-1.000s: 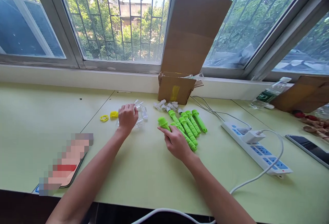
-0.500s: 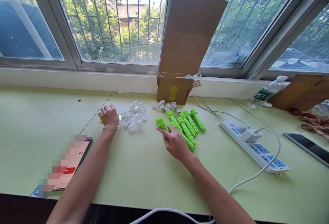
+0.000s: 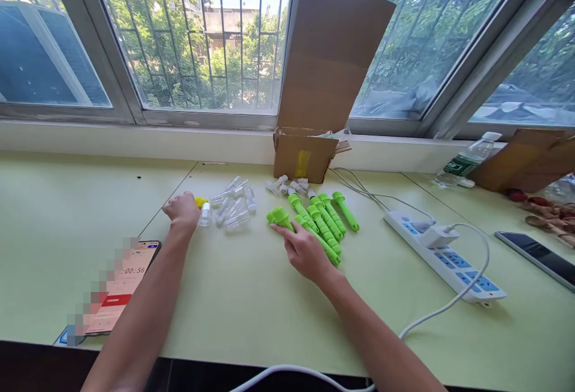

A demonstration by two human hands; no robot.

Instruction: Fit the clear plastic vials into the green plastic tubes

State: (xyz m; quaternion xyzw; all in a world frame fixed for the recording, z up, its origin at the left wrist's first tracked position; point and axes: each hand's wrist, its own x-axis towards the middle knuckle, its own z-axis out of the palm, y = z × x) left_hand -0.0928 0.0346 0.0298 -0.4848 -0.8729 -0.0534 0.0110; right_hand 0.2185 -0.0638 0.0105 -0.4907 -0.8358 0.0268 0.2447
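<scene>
My left hand (image 3: 182,209) is closed, its fingers curled down by the table left of some small yellow pieces (image 3: 200,202). What it may hold is hidden. A clear plastic cup-like piece (image 3: 205,215) stands beside that hand, and several clear ribbed plastic tubes (image 3: 231,209) lie to its right. My right hand (image 3: 308,251) grips a green plastic tube with a wide threaded head (image 3: 279,217), low over the table. Behind it and to its right lie several similar green tubes (image 3: 330,218). Small clear-and-white pieces (image 3: 283,185) are scattered near their far ends.
An open cardboard box (image 3: 299,155) stands against the window sill. To the right are a white power strip (image 3: 442,257) with cables, a water bottle (image 3: 469,161) and a dark phone (image 3: 536,257). At left, a phone with its screen lit (image 3: 123,284) lies beside my forearm.
My left hand has shifted slightly left and its fingers have curled in, uncovering the yellow pieces and clear cup-like piece. My right hand has tilted the green tube's head slightly left.
</scene>
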